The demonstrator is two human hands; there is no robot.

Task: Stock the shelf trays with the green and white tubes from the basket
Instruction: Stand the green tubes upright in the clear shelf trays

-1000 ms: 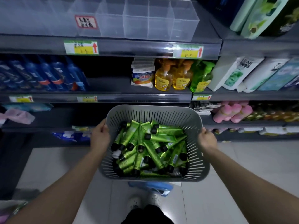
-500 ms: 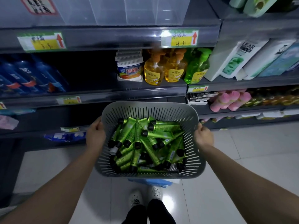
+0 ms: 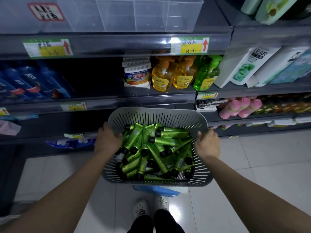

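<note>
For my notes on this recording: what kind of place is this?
Most likely a shop aisle: price tags on the shelves, rows of soap bottles, and clear shelf trays above.

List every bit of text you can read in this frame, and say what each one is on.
"LEAR": white bottle, right shelf.
"29 9": yellow price tag under the clear trays.
"冰箱": round tub beside the soap bottles.
Too blurred to read: red-bordered sign, left price tag, soap bottle labels, print on the green tubes in the basket.
</note>
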